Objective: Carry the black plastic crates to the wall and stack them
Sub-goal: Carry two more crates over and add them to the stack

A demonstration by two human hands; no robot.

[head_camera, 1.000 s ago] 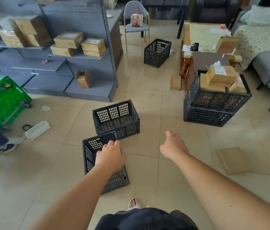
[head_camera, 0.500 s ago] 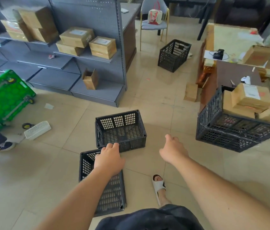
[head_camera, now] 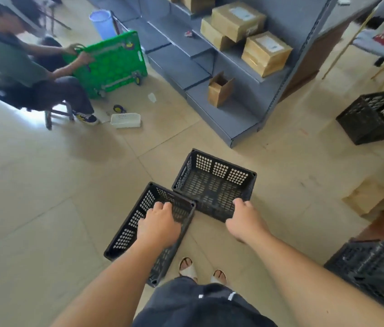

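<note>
grey shelving unit (head_camera: 233, 90) fills the upper middle, one of it, cardboard boxes (head_camera: 266, 53) parked on its tiers as stock; at least four closed ones in view, plus one small open box (head_camera: 220, 89) on the bottom tier. one seated person (head_camera: 9, 62) at upper left holds a green cart (head_camera: 108, 64) on edge, likely to work on its wheels. black crates, four in view: near crate (head_camera: 127, 232) by the feet, second crate (head_camera: 212, 182) just beyond it with corners touching or nearly so, third crate (head_camera: 372, 116) well apart at the right edge, fourth crate (head_camera: 370, 267) at lower right, blurred. all are on or near the open floor, none stacked, no wall close by. two hands out, one per crate, probably so both go in a single trip. left hand (head_camera: 159, 224) grips the near crate, fingers curled over its far short rim, a handy carrying edge. right hand (head_camera: 245, 220) is at the second crate's near corner, fingers bent down onto the rim; whether they have closed round it i cannot tell. one white basket (head_camera: 125, 120) lies by the seated person's foot.
</note>
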